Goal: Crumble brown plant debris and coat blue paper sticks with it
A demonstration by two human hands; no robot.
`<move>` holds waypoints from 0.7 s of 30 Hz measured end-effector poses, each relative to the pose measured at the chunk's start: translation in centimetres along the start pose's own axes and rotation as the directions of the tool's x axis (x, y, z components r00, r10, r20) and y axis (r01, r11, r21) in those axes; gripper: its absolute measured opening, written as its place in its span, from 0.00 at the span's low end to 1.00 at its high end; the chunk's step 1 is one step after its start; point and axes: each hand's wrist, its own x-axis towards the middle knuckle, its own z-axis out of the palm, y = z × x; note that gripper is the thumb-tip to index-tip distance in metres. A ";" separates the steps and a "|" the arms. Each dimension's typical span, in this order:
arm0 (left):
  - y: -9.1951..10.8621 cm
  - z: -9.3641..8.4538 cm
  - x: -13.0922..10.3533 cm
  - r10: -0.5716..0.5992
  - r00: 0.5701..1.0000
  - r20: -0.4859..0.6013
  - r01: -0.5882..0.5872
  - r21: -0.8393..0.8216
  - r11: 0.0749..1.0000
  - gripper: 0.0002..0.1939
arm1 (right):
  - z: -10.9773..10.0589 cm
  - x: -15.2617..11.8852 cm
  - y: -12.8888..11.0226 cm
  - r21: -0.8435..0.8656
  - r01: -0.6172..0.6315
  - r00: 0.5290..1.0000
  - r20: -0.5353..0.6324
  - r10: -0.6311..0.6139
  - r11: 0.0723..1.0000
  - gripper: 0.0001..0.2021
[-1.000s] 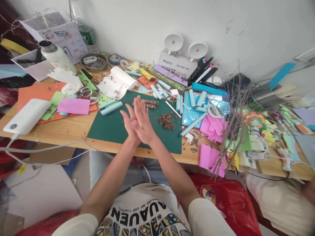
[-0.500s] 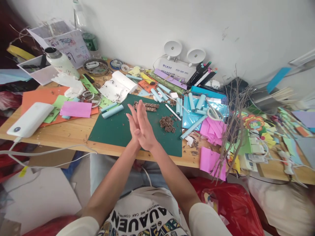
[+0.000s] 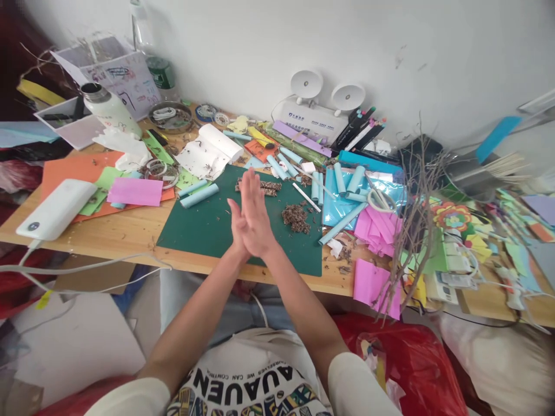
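My left hand (image 3: 237,230) and my right hand (image 3: 257,222) are pressed palm to palm above the green cutting mat (image 3: 195,231). The fingers of both are stretched out, and the left thumb stands apart. Whatever may lie between the palms is hidden. Just beyond the fingertips, partly covered by them, are brown crumb-coated rolls (image 3: 271,188). A pile of brown crumbly bits (image 3: 296,218) lies on the mat to the right of my hands. Two pale blue paper tubes (image 3: 199,196) rest at the mat's left edge.
More blue tubes (image 3: 342,223) and a pair of scissors (image 3: 381,201) lie to the right, by bare twigs (image 3: 418,231) and pink paper (image 3: 378,287). A white power bank (image 3: 56,209) and an uncapped bottle (image 3: 108,110) stand left. A white twin-lamp unit (image 3: 312,118) is against the wall.
My right hand's fingers have slid slightly forward and more upright against the left palm. The things on the table have stayed in place; the view has shifted slightly.
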 end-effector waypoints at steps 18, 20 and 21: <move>0.5 -0.2 -0.1 0.032 0.997 0.063 -0.025 -0.106 0.994 0.32 | 0.0 1.2 2.1 0.033 -0.119 0.993 0.007 0.119 0.992 0.34; 1.0 -0.5 0.2 0.010 1.000 0.013 -0.008 -0.114 0.993 0.35 | 0.4 0.4 2.3 0.072 -0.090 0.995 0.054 0.086 0.993 0.35; 1.2 -0.7 0.4 -0.006 1.000 -0.020 0.004 -0.103 0.995 0.35 | 0.7 -0.1 2.1 0.084 -0.059 0.996 0.074 0.053 0.995 0.35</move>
